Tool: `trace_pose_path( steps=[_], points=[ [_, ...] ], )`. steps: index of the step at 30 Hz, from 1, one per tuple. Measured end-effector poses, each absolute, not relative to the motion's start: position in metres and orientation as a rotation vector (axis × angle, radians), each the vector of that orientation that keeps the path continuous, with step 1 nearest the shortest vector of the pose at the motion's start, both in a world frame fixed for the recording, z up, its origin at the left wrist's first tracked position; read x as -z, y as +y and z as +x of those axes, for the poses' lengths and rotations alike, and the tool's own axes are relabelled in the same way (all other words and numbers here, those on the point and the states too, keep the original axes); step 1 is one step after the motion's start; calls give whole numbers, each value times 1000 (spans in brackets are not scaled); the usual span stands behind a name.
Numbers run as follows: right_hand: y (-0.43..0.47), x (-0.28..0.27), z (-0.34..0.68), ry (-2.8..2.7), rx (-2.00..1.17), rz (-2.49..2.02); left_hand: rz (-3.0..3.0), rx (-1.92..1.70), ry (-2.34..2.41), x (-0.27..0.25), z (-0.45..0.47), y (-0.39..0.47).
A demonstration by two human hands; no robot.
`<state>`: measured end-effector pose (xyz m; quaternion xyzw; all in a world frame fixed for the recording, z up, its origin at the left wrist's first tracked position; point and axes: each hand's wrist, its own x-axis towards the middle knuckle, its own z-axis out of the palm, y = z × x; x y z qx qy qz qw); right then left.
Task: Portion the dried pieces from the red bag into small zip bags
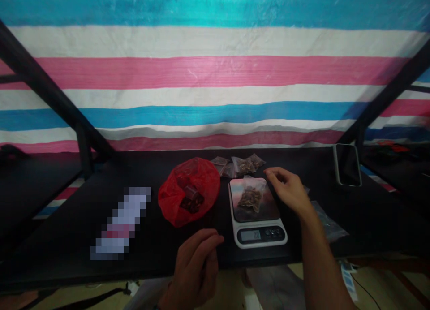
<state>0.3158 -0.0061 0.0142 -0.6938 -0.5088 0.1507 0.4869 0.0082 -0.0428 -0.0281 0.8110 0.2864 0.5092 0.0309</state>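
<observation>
A small clear bag of brown dried pieces [251, 199] lies on the metal plate of a white kitchen scale [258, 239]. The scale's display shows digits too blurred to read surely. Beside the plate's upper right corner is my right hand [290, 189], fingers loosely bent and apart, with nothing seen in them. My left hand [198, 265] hovers over the table's front edge, left of the scale. Its fingers are curled together and no object shows in them. A red plastic bag [174, 211], its mouth open, holds dark brown pieces and stands left of the scale.
Several filled clear bags [243, 165] lie behind the scale. Flat clear plastic bags [327, 222] lie right of my right forearm. A phone [348, 165] leans at the right back, near a black frame bar. A pixelated item [122, 225] is on the black table [70, 238] at left.
</observation>
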Motion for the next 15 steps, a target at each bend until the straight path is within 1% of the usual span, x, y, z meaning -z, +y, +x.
trace_pose_path(
  steps=[15],
  points=[
    [3,-23,308,-1416,-580,-1650,2491,-1554,1029,29,-26,-44]
  ],
)
